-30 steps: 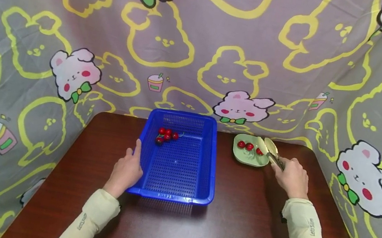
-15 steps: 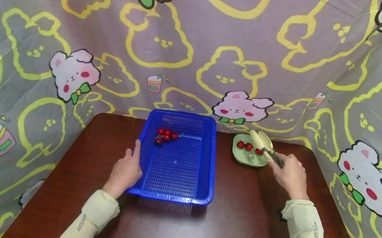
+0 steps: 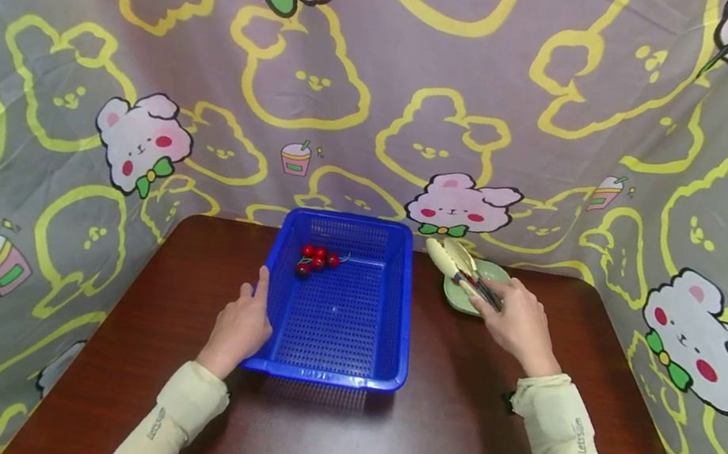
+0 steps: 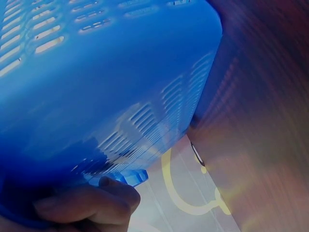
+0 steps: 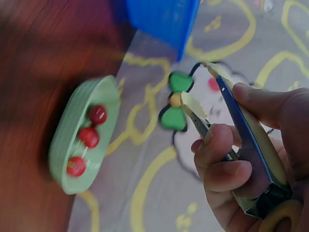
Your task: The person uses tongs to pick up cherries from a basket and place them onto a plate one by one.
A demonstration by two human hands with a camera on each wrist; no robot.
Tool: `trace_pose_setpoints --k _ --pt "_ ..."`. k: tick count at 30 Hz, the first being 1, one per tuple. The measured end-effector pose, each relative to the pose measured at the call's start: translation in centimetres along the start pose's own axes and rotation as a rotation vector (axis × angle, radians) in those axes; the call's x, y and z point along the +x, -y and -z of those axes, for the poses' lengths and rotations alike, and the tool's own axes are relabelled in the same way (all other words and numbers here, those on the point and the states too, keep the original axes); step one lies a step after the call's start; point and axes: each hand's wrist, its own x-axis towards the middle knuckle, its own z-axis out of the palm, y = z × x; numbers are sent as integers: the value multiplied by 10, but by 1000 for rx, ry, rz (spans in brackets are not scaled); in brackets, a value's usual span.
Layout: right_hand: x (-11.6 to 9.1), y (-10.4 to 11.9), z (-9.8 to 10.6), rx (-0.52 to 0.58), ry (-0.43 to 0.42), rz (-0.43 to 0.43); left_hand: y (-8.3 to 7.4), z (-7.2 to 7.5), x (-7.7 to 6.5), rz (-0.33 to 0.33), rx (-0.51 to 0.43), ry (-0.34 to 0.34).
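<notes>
At the left rim of the blue plastic basket [image 3: 329,334], my left hand [image 3: 239,327] grips the edge, its index finger lying along the rim. In the left wrist view its curled fingers [image 4: 96,203] show against the outer wall. My right hand [image 3: 521,326] holds a pair of tongs [image 3: 455,262] with cream-coloured tips, raised over the light green dish [image 3: 460,301]. The right wrist view shows the tongs' tips [image 5: 195,107] apart with nothing between them. Three red cherries [image 5: 89,137] lie in the dish; from the head they are mostly hidden behind the tongs.
Several red cherries [image 3: 318,258], with green stems, sit in the far left part of the basket. A dark brown wooden table [image 3: 442,449] carries everything. Grey cartoon-printed cloth [image 3: 377,60] hangs behind the table and on both sides.
My right hand has carried the tongs left from the right side of the dish, and the tips now reach past its left edge. The left hand and basket have stayed put.
</notes>
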Motion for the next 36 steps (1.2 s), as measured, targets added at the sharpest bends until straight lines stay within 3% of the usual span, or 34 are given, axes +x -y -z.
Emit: trace_pose_setpoints --k 10,17,27,36 --pt "25 53 -22 39 76 126 0 3 -1 -1 3 -7" --pt "46 85 -40 14 189 173 1 2 1 -6 23 -1" --pt "75 129 -62 -177 308 202 -1 2 -2 -6 33 -1" --pt "95 134 -78 -314 314 248 -2 1 -2 -6 27 -2"
